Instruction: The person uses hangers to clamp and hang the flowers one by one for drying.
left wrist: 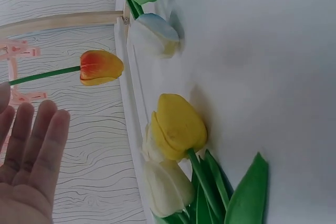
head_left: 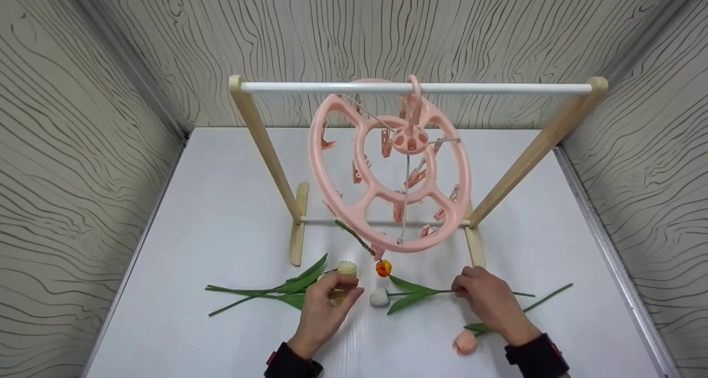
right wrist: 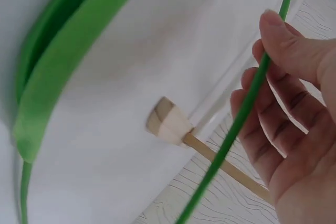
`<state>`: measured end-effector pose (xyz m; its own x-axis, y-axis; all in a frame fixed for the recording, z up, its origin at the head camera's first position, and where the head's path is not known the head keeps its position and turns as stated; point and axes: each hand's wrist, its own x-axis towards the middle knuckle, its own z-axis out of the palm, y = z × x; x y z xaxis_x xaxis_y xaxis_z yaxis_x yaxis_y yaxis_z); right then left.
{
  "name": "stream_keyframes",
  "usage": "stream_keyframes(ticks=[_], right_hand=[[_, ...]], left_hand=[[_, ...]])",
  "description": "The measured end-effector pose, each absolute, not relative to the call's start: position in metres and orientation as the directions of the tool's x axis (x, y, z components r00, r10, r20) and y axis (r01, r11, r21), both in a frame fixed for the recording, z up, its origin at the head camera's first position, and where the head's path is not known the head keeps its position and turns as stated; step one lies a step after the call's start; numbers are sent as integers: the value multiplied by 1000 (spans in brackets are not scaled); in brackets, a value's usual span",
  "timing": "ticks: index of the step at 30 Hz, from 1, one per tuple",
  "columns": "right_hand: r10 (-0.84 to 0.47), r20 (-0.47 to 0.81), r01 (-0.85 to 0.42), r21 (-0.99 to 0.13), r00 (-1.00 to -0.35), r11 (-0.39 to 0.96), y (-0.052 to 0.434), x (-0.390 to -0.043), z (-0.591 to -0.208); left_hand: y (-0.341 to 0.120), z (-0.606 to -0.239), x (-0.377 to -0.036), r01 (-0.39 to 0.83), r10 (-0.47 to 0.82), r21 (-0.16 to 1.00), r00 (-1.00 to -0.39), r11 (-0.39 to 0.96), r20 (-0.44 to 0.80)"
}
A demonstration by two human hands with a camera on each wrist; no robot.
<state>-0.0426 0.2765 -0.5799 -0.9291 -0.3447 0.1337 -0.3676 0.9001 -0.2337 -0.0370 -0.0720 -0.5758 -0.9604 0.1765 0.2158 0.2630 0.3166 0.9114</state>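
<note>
A: Two hands are what we meet first, low on the white surface (head_left: 221,201). Nearest of all, by our right wrist, a pink tulip (head_left: 466,342) lies flat.

B: Our right hand (head_left: 489,300) has its fingers curled round the green stem (right wrist: 231,129) of the white tulip (head_left: 379,297); the wrist view shows the stem crossing the fingertips. That flower lies on the surface between our hands, head pointing left, its leaves (head_left: 412,295) spread beside the stem.

A: And our left hand (head_left: 326,306)? From above it hovers over the yellow tulip (left wrist: 178,124). In the wrist view its fingers (left wrist: 37,140) are straight and a little apart, holding nothing, clear of the flower.

B: We see the yellow tulip lying on the surface with a cream tulip (left wrist: 168,187) just beside it, their stems and leaves trailing off to the left.

A: A little farther on, an orange tulip (head_left: 383,268) hangs head down, its stem caught in a clip on the pink hanger (head_left: 387,162).

B: The hanger is a round ring of clips hooked over the white bar of the wooden rack (head_left: 260,140), which stands mid-surface. Behind it we see wood-grain walls (head_left: 83,145).
</note>
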Motion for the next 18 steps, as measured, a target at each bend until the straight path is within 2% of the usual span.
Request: stream_keyframes(ticks=[7,12,18], right_hand=[[-378,251,-421,-143,-891,896,269,-38,-554],[-413,348,-468,-88,-841,879,262,-34,-536],[-464,386,-515,-33,-797,857,250,-29,-515]], left_hand=[[-67,-565,-34,312,239,892,-940,325,242],[-62,-558,-33,368,292,875,-915,316,280],[-55,-546,-34,422,359,848,-883,321,303]])
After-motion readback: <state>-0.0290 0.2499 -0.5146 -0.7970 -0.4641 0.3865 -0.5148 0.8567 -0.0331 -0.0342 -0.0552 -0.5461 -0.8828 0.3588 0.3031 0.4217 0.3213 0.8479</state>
